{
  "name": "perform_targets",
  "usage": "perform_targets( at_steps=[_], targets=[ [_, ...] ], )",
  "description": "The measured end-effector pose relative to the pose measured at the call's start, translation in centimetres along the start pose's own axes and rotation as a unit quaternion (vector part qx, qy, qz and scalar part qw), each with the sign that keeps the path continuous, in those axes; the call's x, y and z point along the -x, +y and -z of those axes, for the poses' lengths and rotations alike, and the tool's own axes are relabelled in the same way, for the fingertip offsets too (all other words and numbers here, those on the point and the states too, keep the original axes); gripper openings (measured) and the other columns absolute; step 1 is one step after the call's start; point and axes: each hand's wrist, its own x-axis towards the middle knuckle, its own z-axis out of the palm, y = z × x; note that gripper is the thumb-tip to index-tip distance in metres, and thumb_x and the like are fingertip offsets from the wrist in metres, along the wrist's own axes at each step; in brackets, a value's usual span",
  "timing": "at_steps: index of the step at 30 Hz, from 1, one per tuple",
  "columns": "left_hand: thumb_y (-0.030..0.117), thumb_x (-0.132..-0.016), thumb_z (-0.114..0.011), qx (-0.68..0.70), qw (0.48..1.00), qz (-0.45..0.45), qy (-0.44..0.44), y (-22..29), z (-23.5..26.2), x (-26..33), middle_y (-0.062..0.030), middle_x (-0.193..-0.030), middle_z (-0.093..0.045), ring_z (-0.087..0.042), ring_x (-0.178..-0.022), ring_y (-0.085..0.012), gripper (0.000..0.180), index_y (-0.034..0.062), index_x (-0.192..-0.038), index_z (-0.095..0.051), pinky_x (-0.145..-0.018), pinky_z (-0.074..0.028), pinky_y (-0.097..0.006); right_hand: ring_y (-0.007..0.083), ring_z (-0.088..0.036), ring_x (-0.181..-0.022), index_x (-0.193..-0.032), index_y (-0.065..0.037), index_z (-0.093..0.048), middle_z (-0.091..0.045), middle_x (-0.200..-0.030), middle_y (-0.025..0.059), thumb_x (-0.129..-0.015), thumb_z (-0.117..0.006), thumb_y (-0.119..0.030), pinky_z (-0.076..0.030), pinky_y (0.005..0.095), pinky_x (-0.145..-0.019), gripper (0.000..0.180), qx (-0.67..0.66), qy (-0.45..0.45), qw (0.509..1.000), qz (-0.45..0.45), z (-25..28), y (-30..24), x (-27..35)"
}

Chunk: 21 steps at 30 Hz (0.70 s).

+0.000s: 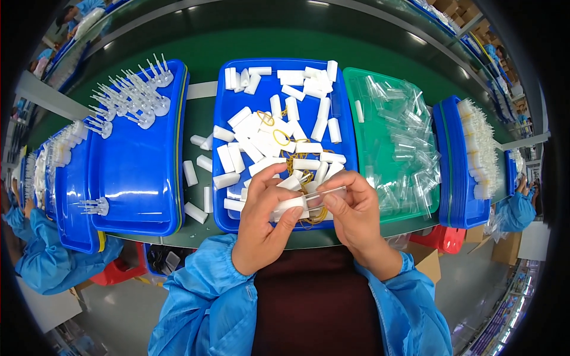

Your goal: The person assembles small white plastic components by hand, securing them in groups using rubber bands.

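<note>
My left hand (265, 219) is closed around a white cylinder-like piece (289, 205), its thumb lying along the near side. In my right hand (357, 215), thumb and fingers pinch a clear plastic sleeve (332, 194). The sleeve meets the right end of the white piece; whether the piece sits inside it I cannot tell. Both hands are over the near edge of a blue tray (223, 101). Many loose white pieces (261, 142) lie in that tray, along with yellow-brown rubber bands (284, 137), some of them behind my fingers.
Left, a stack of blue trays (133, 172) bears white pronged parts (127, 98). Several white pieces (190, 172) lie on the green table between the trays. Right, a green tray (374, 136) holds clear sleeves (409, 127); beyond it stand more blue trays (452, 172). Co-workers in blue sit at both sides.
</note>
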Motion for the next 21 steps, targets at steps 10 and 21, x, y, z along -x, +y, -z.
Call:
perform_targets(
  at_steps=[10,21],
  targets=[
    [0.015,-0.09,-0.057,0.056,0.998,0.029,0.011,0.0,0.0,0.2,-0.0165,-0.131,-0.039,-0.053,-0.097,-0.0252,0.014,0.0024,-0.095,-0.058,-0.084,-0.044,-0.034,0.0167,-0.064,-0.092,-0.103,0.002,-0.055,-0.062,-0.098,0.0099,-0.086,-0.064,-0.003,-0.052,0.0249,-0.079,0.02,0.015,-0.005,1.0,-0.005,-0.3,-0.3,-0.3],
    [0.014,-0.086,-0.061,0.033,0.998,0.05,0.013,-0.3,0.0,0.3,-0.0184,-0.134,-0.035,-0.048,-0.107,-0.0312,0.014,0.0029,-0.095,-0.058,-0.092,-0.04,-0.039,0.0171,-0.063,-0.095,-0.107,0.002,-0.059,-0.065,-0.099,0.0115,-0.087,-0.062,-0.005,-0.051,0.0268,-0.081,0.021,0.107,0.0,0.993,-0.058,0.0,-1.7,-0.6]
  ],
)
